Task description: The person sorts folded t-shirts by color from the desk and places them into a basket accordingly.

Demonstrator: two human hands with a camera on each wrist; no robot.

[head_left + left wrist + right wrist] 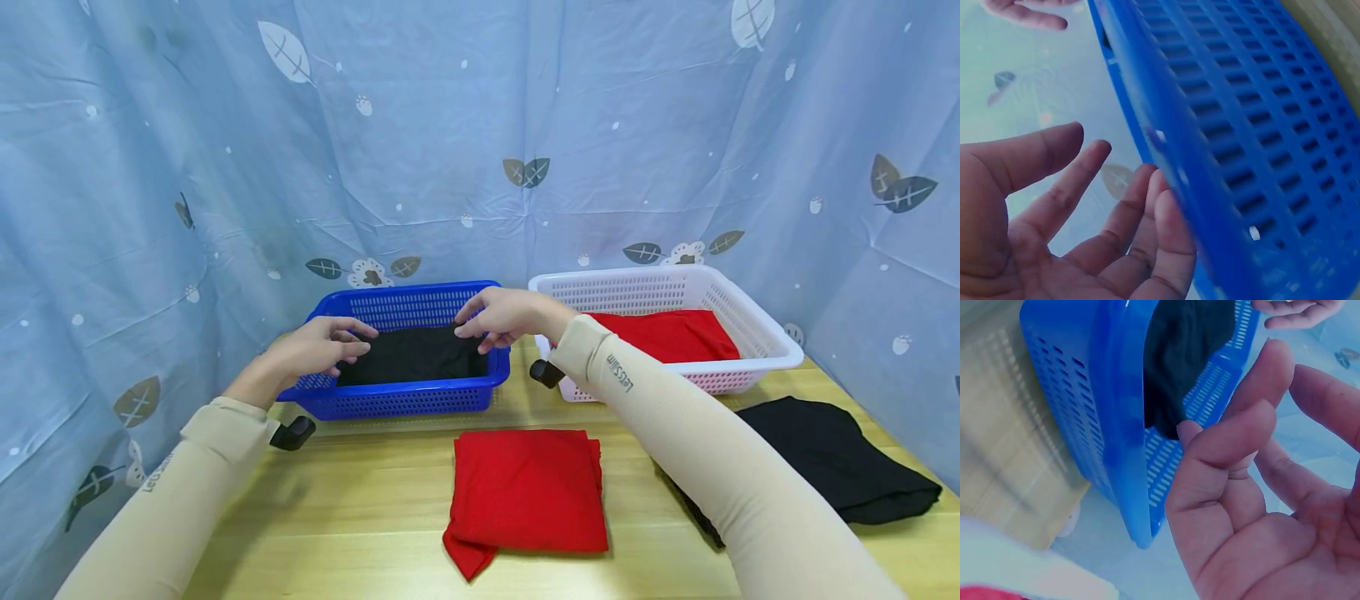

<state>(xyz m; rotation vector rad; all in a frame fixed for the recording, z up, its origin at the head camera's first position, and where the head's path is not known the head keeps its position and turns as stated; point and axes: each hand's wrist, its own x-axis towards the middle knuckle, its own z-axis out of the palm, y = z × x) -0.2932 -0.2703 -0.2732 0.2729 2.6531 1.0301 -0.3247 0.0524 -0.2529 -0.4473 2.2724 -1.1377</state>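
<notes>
A dark folded cloth (412, 354) lies inside the blue basket (405, 400). Over the basket's left end, my left hand (322, 343) hovers with fingers loosely extended and nothing in them. My right hand (506, 317) is above the basket's right end, its fingers bent slightly and also holding nothing. In the left wrist view the left hand (1116, 237) has its fingertips close to the blue rim; whether they touch cannot be told. The right wrist view shows the right hand (1260, 487) near the dark cloth (1179, 362), with a gap between thumb and fingers.
A white basket (757, 364) with a red cloth (675, 333) stands at the right. On the wooden table (337, 517) a folded red cloth (528, 492) lies in front, and a black cloth (832, 458) lies partly behind my right forearm. A patterned blue curtain (450, 125) hangs behind.
</notes>
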